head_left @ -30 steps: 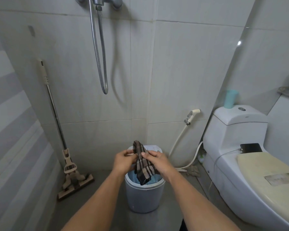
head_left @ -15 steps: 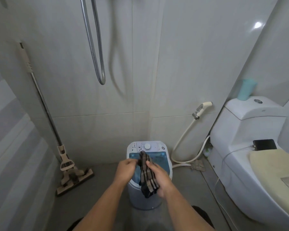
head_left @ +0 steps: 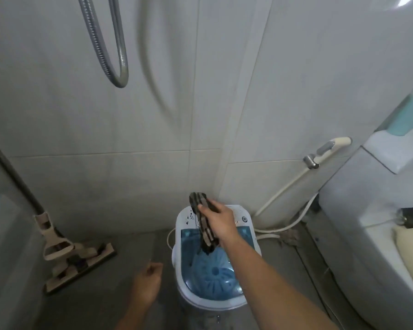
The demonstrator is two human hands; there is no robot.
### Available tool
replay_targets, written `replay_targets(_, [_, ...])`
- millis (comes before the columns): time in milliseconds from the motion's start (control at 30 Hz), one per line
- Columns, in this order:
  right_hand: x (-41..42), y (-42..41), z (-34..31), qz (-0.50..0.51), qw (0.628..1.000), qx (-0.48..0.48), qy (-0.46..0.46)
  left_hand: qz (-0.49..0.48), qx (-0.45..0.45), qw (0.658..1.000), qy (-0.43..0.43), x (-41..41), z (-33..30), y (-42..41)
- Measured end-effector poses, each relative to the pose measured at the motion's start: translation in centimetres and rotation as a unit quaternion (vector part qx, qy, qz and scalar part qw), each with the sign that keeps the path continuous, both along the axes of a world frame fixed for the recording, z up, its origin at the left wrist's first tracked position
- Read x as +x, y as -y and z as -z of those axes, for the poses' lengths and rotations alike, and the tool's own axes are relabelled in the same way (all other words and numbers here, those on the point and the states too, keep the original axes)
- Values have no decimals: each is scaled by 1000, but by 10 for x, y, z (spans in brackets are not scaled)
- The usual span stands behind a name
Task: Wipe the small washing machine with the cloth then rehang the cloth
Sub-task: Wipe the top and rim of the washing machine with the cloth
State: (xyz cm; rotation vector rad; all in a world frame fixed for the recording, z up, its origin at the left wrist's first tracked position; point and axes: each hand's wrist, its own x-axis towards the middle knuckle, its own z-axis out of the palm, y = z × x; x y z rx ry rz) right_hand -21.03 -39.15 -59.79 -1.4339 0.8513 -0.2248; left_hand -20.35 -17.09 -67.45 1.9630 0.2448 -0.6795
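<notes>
Right hand [head_left: 221, 221] alone now grips the bunched cloth [head_left: 204, 222], which hangs just above the washing machine [head_left: 215, 265] lid. Left hand [head_left: 147, 285], having let go, hangs loosely curled and empty beside it. Wiping appears imminent.

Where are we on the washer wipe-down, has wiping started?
Done: the cloth is off its hanger. In hand: the right hand holds it over the washing machine, near the control panel; the left hand hangs free. Whether wiping contact has started, I cannot tell. Left: the wipe itself, then rehanging.
</notes>
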Motion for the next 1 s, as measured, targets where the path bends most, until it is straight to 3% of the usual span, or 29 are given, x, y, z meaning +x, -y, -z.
replay_targets(100, [36,7,18,-91,961,-254,-56,-15,-15,1000,5,8,12,6])
replay_targets(200, [49,4,42,-199,868,-439,-122,-4,-32,999,-7,11,25,13])
replay_targets(267, [48,-2,54,-264,804,-511,-151,-5,-59,998,-17,14,46,14])
replay_targets(333, [46,-3,65,-279,774,-546,-159,-17,-84,996,-39,16,62,15])
replay_targets(467, [43,-3,75,-265,745,-596,-140,-30,-147,988,-28,14,54,26])
replay_targets(633, [39,0,75,-278,741,-595,-140,-38,-188,981,-40,10,56,29])
replay_targets(767, [27,-2,74,-313,717,-609,-127,-35,-202,978,-43,12,57,29])
replay_targets(1000, [45,16,66,-271,732,-621,-73,-40,-201,978,-42,11,58,29])
